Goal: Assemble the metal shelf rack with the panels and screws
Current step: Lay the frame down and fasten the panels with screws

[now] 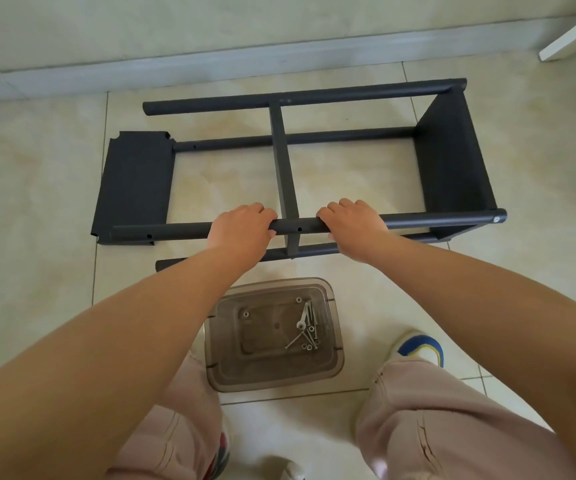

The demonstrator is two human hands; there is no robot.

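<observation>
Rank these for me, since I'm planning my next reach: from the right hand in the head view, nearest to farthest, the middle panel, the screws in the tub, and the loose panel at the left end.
From the right hand:
1. Middle panel, just to its left.
2. Screws, in the tub below it.
3. Loose panel, far left end.

both hands (241, 226) on rack's near tube (418, 220)

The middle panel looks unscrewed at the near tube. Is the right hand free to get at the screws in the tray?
Probably yes, once it lets go. The right hand grips the near tube; the tray sits open-topped just below it, with nothing over the screws.
</observation>
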